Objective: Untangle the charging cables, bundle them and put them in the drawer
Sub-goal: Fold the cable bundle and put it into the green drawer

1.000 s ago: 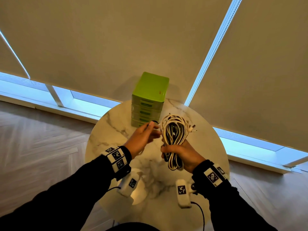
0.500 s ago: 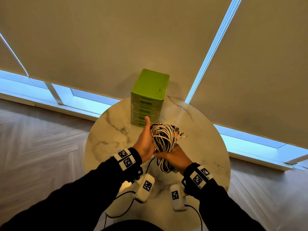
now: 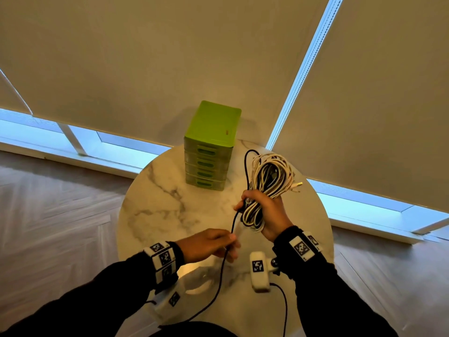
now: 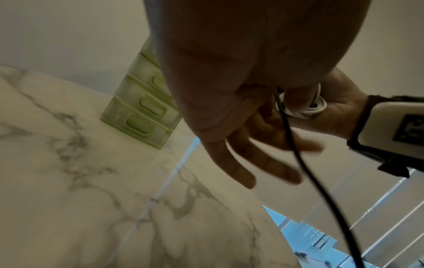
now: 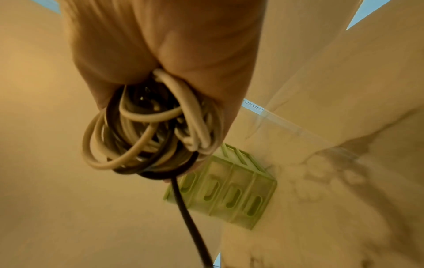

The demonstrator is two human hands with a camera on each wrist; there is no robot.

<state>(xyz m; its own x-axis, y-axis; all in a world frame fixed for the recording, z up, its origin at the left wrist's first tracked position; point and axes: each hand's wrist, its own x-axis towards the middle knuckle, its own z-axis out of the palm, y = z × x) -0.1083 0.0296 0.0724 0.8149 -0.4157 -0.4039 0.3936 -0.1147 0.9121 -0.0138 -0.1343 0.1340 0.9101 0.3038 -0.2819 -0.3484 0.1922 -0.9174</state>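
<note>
My right hand [image 3: 267,212] grips a coil of white and black charging cables [image 3: 271,175] around its lower half and holds it up over the right side of the round marble table [image 3: 158,210]. One black cable [image 3: 227,261] runs out of the coil down toward me. My left hand [image 3: 213,243] pinches that black cable just below the coil. In the left wrist view the black cable [image 4: 305,170] passes the loosely spread fingers [image 4: 236,168]. The right wrist view shows the coil [image 5: 146,132] bunched in my fist. The green drawer unit [image 3: 210,154] stands at the table's back, all drawers closed.
Beige roller blinds [image 3: 145,57] hang right behind the table, with a low window strip [image 3: 116,152] beneath them. Wooden floor [image 3: 53,215] surrounds the table. White camera units [image 3: 258,271] and their black wires hang under both wrists near the table's front edge.
The right hand has carried the coil up and to the right. The left hand has left the coil and drawn back toward me, pulling a length of black cable out of it.
</note>
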